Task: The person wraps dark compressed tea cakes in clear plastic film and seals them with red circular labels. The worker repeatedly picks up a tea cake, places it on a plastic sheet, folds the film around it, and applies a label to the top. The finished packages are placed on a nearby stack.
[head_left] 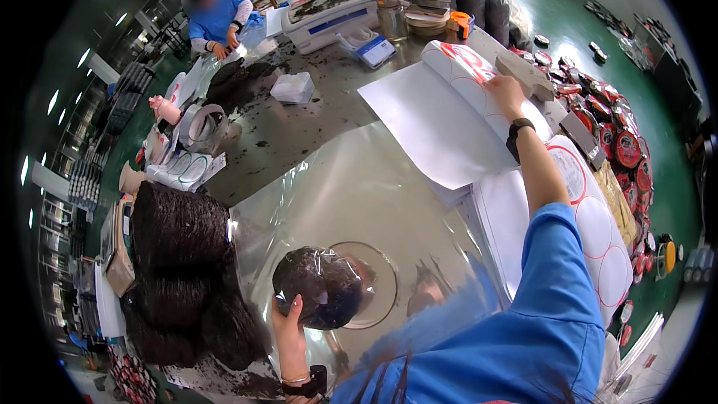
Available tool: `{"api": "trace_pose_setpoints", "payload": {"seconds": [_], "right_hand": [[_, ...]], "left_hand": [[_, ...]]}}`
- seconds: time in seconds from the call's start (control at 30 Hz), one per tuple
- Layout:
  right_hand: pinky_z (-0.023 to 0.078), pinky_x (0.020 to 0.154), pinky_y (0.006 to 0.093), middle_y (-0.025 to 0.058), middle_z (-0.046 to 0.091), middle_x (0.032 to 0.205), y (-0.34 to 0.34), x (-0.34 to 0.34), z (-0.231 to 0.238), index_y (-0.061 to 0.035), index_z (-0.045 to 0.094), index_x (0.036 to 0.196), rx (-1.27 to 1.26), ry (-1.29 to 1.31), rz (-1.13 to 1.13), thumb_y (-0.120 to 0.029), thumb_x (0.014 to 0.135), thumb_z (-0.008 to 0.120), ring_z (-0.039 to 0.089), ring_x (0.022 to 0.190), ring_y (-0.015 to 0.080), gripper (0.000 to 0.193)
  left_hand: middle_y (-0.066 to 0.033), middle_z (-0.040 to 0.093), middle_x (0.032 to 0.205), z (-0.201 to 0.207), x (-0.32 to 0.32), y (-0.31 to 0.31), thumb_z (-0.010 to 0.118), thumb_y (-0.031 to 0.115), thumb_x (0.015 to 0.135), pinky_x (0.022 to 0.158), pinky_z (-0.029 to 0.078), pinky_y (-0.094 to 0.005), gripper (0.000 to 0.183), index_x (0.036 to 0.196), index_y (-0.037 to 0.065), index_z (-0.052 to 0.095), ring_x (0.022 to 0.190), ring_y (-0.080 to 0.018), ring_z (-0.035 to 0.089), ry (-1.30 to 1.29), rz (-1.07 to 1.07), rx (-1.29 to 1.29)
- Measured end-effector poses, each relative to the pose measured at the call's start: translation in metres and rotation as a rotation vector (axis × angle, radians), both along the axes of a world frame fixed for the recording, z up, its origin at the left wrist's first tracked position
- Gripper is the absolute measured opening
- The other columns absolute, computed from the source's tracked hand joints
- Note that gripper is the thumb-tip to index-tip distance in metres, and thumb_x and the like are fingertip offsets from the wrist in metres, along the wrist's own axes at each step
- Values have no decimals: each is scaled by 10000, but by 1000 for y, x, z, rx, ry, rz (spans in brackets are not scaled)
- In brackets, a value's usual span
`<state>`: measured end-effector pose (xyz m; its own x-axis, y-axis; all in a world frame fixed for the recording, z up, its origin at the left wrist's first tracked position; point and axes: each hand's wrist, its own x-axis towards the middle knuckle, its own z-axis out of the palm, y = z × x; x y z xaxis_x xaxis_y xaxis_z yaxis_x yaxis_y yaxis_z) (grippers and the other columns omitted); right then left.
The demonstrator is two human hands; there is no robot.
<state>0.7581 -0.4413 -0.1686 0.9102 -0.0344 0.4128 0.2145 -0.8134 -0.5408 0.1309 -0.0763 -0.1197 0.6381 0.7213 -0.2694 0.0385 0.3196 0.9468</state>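
Observation:
My left hand [290, 329], low in the middle, is wrapped round the near side of a dark round cake [318, 288] that looks like dried seaweed and is covered in shiny clear film. The cake is held above the metal table next to a clear round ring shape [389, 284] on the surface. Stretched out to the far right, my right hand [506, 96] has its fingers curled over the upper part of a label sheet [467, 86] printed with red circles. A blank white sheet [434, 123] slopes down beside it.
Stacks of dark round cakes [179, 228] stand at the left. More label sheets [591, 213] lie by my right arm. A digital scale [369, 49], a small clear box [292, 88] and a lidded plastic bin [333, 22] are farther back. A person in blue [217, 19] works at the far left.

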Motion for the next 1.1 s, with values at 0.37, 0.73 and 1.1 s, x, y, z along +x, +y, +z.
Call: {"api": "trace_pose_setpoints", "payload": {"seconds": [0.37,0.73,1.1], "right_hand": [[462,972,364,161,659,1220,-35,-72,122,9,554,1332,541,-742,-126,-250,1070,498,615,1050,279,373],[376,1191,511,161,560,1482,196,-492,47,-109,692,1305,32,-143,1381,-28,819,642,504,1400,347,495],[513,1009,402,185,657,1278,196,-470,45,-30,405,1519,381,388,953,-147,861,810,629,1191,296,781]], "left_hand": [[-25,602,1275,-39,-9,4,666,337,1030,1030,427,-281,447,1327,21,558,1171,-112,547,2,88,1],[-93,625,1250,-15,8,-4,493,632,1029,1001,493,-348,674,1286,12,555,1128,-144,606,-87,34,-115],[-13,627,1139,-10,0,-4,713,346,993,907,488,-254,382,1217,74,565,1050,-80,596,-205,-62,-76]]}}
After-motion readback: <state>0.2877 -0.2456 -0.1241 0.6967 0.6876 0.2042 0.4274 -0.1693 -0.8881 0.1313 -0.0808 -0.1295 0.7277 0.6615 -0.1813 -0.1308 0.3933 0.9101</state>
